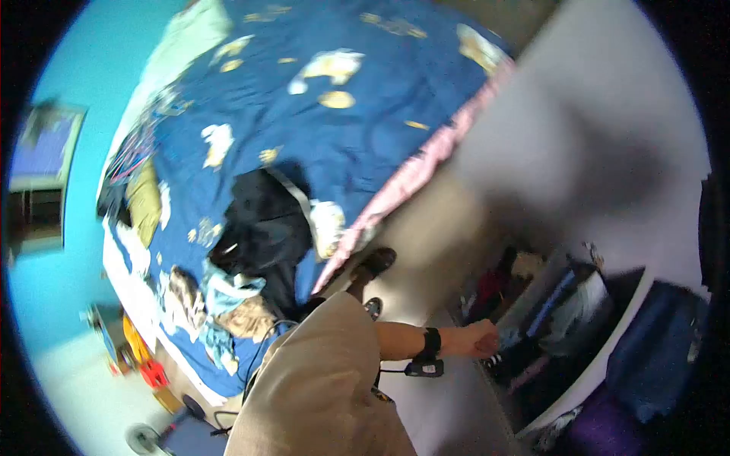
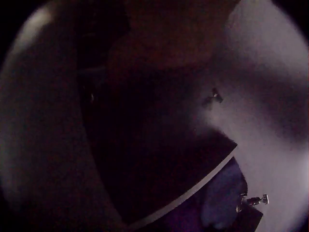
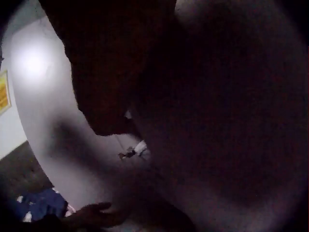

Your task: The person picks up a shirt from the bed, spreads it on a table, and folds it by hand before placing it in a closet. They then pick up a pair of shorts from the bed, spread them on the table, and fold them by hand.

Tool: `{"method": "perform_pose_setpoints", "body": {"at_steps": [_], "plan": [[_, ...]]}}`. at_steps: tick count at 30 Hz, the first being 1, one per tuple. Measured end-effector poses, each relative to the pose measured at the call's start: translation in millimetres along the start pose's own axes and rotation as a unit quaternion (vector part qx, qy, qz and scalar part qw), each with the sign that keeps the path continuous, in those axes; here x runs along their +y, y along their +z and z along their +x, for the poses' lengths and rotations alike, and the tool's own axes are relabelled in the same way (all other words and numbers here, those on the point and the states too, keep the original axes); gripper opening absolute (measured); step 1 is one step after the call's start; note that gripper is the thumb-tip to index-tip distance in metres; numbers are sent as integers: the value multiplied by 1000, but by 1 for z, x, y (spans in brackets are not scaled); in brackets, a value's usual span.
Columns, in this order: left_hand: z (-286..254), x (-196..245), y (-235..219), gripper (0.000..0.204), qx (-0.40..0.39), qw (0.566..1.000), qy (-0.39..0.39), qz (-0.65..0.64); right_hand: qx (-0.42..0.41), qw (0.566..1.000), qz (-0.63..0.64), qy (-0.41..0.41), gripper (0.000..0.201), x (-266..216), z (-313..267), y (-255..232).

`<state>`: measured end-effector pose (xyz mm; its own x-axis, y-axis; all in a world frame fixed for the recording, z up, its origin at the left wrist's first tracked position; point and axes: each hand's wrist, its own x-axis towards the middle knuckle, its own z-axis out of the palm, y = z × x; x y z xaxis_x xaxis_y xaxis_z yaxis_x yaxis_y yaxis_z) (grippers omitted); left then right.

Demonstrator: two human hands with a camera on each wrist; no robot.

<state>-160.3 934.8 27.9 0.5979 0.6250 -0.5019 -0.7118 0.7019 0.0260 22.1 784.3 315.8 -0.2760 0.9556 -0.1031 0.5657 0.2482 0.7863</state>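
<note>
In the head view an arm in a beige sleeve reaches right, and its hand, which I take as my left hand (image 1: 471, 340), has loosely bent fingers in front of an open wardrobe (image 1: 646, 287). No held thing shows in it. A black band with a small camera (image 1: 426, 368) circles that wrist. Dark and grey clothes (image 1: 574, 315) lie inside the wardrobe just past the fingers. My right hand is outside the head view. Only a large dark brown shape (image 3: 104, 72) fills the top of the right wrist view, and I cannot tell its fingers.
Grey wardrobe doors (image 1: 578, 129) stand at the right. A blue bundle (image 1: 654, 349) and purple cloth (image 1: 608, 425) sit below the pale shelf edge (image 1: 589, 384). Behind is a bed (image 1: 289, 114) with blue patterned bedding, bearing a black garment (image 1: 266, 220) and crumpled clothes (image 1: 220, 304).
</note>
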Motion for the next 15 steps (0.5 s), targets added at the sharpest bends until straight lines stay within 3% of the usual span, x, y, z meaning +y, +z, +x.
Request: {"method": "perform_pose_setpoints", "body": {"at_steps": [1,2,3,4,5,6,8,10,11,13,15], "plan": [[-19,4,-21,33,36,999,11,-13,33,999,13,-13,48,1,-4,26],[-39,16,-43,31,71,997,26,-23,-26,977,213,-19,54,5,-13,70],[-69,27,-62,31,79,994,68,-24,-89,912,399,-40,64,6,-16,118],[-105,27,-79,31,62,980,179,67,-163,810,559,-72,75,0,-12,144],[-136,22,-92,32,51,946,280,154,-149,809,559,-102,75,-19,18,141],[-162,22,-104,32,64,940,304,144,-147,810,548,-149,70,-36,40,126],[-213,29,-131,24,184,954,218,-91,-141,809,523,-230,60,-72,67,94],[-274,3,-160,18,175,924,299,-163,-124,807,495,-298,50,-110,88,58],[-316,-9,-146,19,235,899,312,-196,-112,806,477,-331,46,-129,98,38],[-379,-44,-147,20,266,868,354,-224,-97,803,431,-399,38,-161,80,20],[-414,-90,-177,20,256,835,404,-273,-127,786,341,-499,35,-192,60,-64]]}}
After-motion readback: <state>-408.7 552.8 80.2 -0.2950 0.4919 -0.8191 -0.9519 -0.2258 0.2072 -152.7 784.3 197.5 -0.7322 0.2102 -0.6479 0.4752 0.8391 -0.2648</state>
